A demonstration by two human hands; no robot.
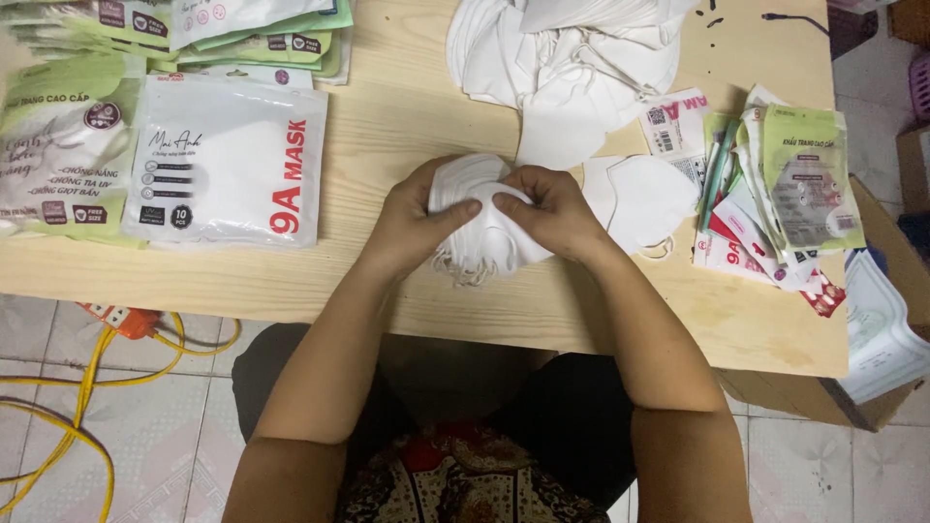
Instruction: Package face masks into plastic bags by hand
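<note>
A small stack of white masks [480, 218] sits near the front edge of the wooden surface [407, 116], just ahead of the person's body, and both hands are closed on it. The left hand [418, 215] clasps the stack from its left side, thumb laid across the top toward the middle. The right hand [544, 208] clasps the right side, fingers curled over the upper edge so the two thumbs nearly meet. Thin ear loops hang out below the stack toward the surface edge.

Just beside the right hand lies a single flat white mask [644, 199]. Further back, a loose heap of white masks [572, 58] spreads over the far middle of the surface. On the left lies a large white mask packet with red lettering [228, 160], and beside it a pale green packet [58, 145], with more green and white packets [194, 29] stacked behind. On the right, well apart from the hands, is an untidy pile of empty packets [785, 194] in green, white and red.

Below the surface is a tiled floor [145, 436], with yellow cable [82, 397] looping across it from an orange power strip [121, 318]. Both forearms reach up from the lap, bare, elbows out and wrists angled inward to the stack.
</note>
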